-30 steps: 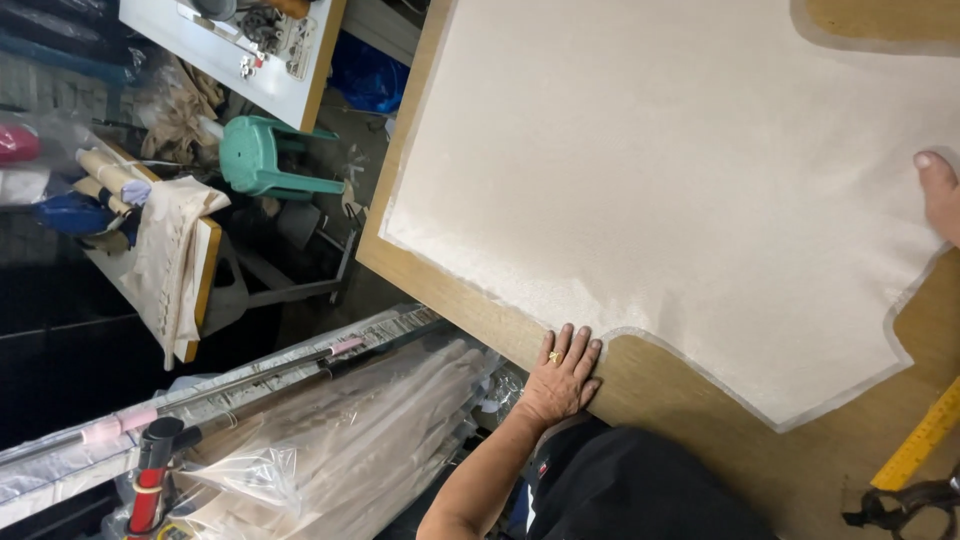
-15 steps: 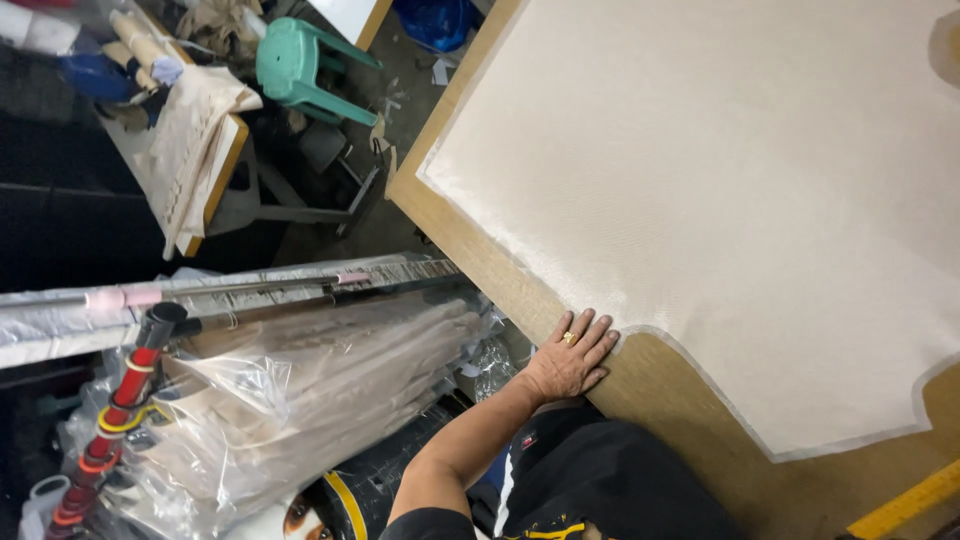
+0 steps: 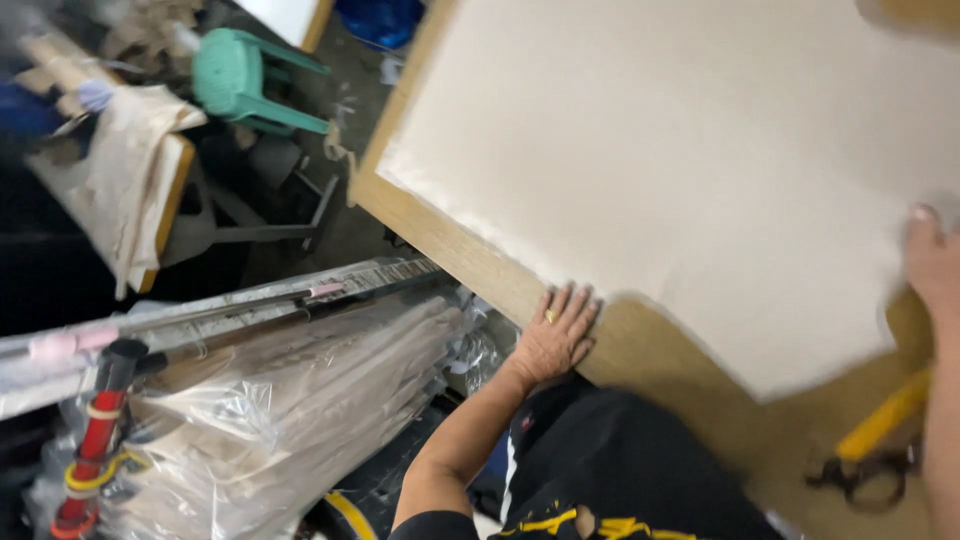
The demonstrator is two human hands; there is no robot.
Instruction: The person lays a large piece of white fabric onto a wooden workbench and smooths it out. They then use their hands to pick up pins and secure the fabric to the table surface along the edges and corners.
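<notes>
A large stack of cream cut fabric (image 3: pixel 700 170) lies spread over a wooden table (image 3: pixel 440 240). My left hand (image 3: pixel 555 335) rests flat, fingers spread, on the table's near edge, fingertips just touching the fabric's edge. My right hand (image 3: pixel 935 265) appears blurred at the right border, pressing down on the fabric's right side. Neither hand holds anything.
A yellow ruler (image 3: pixel 885 415) and dark scissors (image 3: pixel 860 475) lie on the table at the lower right. Beside the table, plastic-wrapped fabric rolls (image 3: pixel 250 400) lie on the floor, with a green plastic stool (image 3: pixel 245 80) and a cloth-draped small table (image 3: pixel 130 170) farther left.
The view has swung, and my right hand has come back into sight on the fabric's right side. My left hand stays flat on the table edge.
</notes>
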